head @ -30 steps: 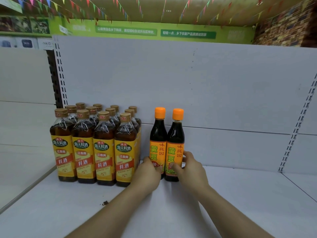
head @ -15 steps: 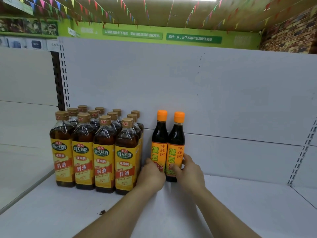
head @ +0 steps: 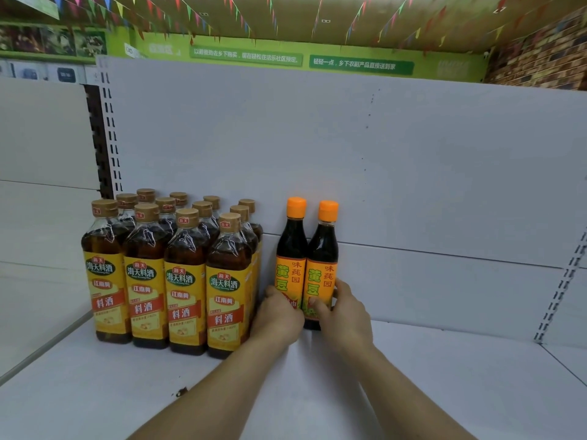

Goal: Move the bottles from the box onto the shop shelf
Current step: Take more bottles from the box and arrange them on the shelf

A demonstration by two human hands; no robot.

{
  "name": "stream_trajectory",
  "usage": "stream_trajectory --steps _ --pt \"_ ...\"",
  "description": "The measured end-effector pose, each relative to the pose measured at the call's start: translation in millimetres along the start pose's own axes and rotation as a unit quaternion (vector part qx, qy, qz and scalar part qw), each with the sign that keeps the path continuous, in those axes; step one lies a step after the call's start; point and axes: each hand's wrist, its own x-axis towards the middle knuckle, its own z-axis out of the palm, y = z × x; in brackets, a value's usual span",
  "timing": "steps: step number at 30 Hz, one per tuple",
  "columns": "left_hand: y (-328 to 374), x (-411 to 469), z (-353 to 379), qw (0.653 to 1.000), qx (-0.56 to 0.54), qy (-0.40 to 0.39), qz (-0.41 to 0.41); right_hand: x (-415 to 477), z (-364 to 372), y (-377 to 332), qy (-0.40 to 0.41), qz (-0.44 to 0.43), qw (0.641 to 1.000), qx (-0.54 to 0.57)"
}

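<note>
placing step: left hand (head: 279, 315) wraps the left bottle (head: 290, 249), right hand (head: 344, 317) grips the right bottle (head: 324, 252), both upright on the shelf (head: 444, 392) at twelve o'clock, so next probably calls for a clean release.

Background only: bunting (head: 120, 7) in mixed colours, strung in several lines under a tan ceiling (head: 286, 17). Green banner (head: 444, 66) spans the far wall up top. Two darker green strips sit on it, left strip (head: 246, 56) and right strip (head: 360, 65), both with white Chinese text. Brick wall (head: 540, 55) top right, meeting the banner's right end. Top left: row of dark foliage photos (head: 54, 41); below them a dark blue square sign (head: 66, 74) on a pale strip, too blurred to read. Two small ceiling fittings (head: 324, 20), too small to ID. Dark speck (head: 181, 391) on the shelf (head: 95, 392), low, left of centre.
</note>
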Motion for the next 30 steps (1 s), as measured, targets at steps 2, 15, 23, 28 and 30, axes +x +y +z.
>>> stream_trajectory --steps 2,15,23,28,30 --pt "1 0 0 1.000 0.002 0.000 -0.002 -1 0 -1 0.000 0.001 1.000 0.000" --pt "9 -8 -7 1.000 -0.019 -0.006 -0.024 2 -10 -3 -0.042 0.005 0.999 0.035" --pt "8 -30 -8 0.998 -0.046 0.010 -0.044 -5 -29 8 -0.124 0.049 0.991 0.018" --pt "3 -48 -10 0.996 -0.080 0.012 -0.040 -14 -40 18 -0.143 0.034 0.989 0.011" --pt "0 -56 -11 0.996 -0.078 0.017 -0.041 -19 -44 18 -0.146 0.027 0.989 0.015"
